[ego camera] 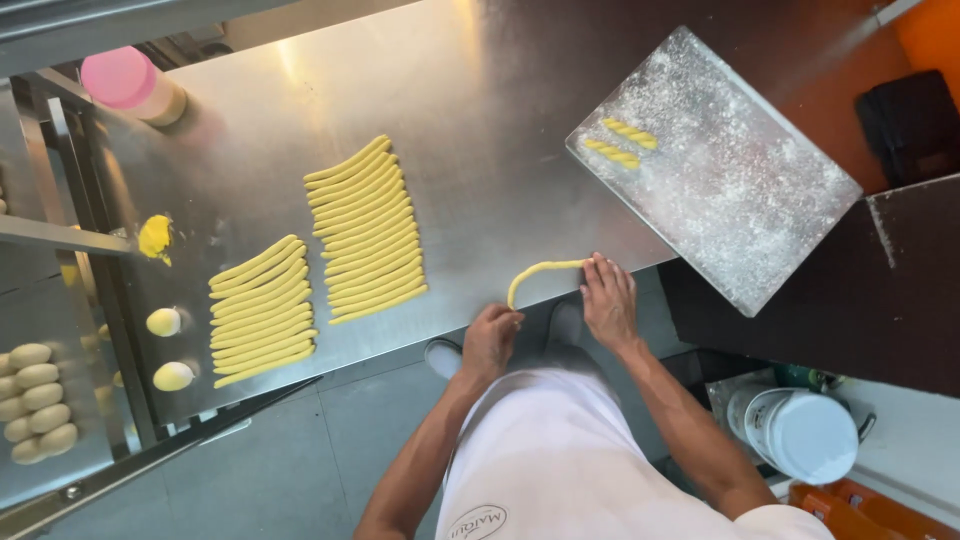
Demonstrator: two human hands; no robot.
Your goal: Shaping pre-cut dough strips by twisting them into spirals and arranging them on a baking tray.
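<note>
Wearing a white apron (560, 450) with an oval printed mark near the hem, arms bare, light shoes (441, 356).

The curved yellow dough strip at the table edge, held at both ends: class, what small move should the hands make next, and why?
Probably twist it. The left hand pinches one end of the dough strip and the right hand presses the other, while two twisted pieces already lie on the floured tray. The rows of straight strips look like what comes before twisting.
</note>
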